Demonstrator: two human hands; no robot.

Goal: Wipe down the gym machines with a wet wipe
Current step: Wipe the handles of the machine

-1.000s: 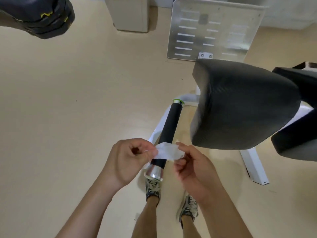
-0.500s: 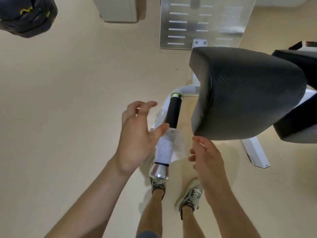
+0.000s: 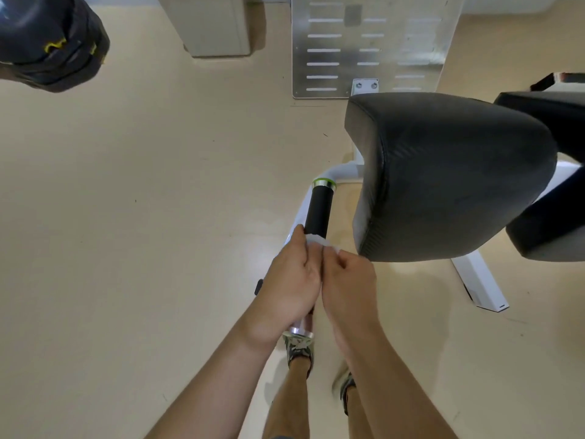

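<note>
Right now the wet wipe [image 3: 319, 243] sits wrapped round the black handle [image 3: 318, 210] of the machine, about midway along its length; only a crumpled white edge of it shows above my knuckles. My left hand [image 3: 289, 280] curls round the handle from the left side, gripping the wipe under its fingers; my right hand [image 3: 348, 286] closes on it from the right with fingers bent inward; the two hands touch along the knuckles.

Past my hands the bare grip runs on to a green ring [image 3: 324, 182] at its far end, where it meets a white tube; at the near end, below my left wrist, a silver end cap [image 3: 300, 327] shows. Just right of the handle stands the big black seat pad [image 3: 443, 172], near my right hand but not touching it; a second black pad [image 3: 547, 128] lies behind it at the right edge. A white frame foot [image 3: 481, 280] rests on the beige floor [image 3: 142, 217] beneath the seat; a slotted metal plate [image 3: 373, 42] lies at the far side, with a pale pillar [image 3: 215, 23] to its left; a dark rounded pad with yellow marks [image 3: 47, 39] fills the upper left corner; my shoes [image 3: 299, 346] stand on the floor below my wrists.
</note>
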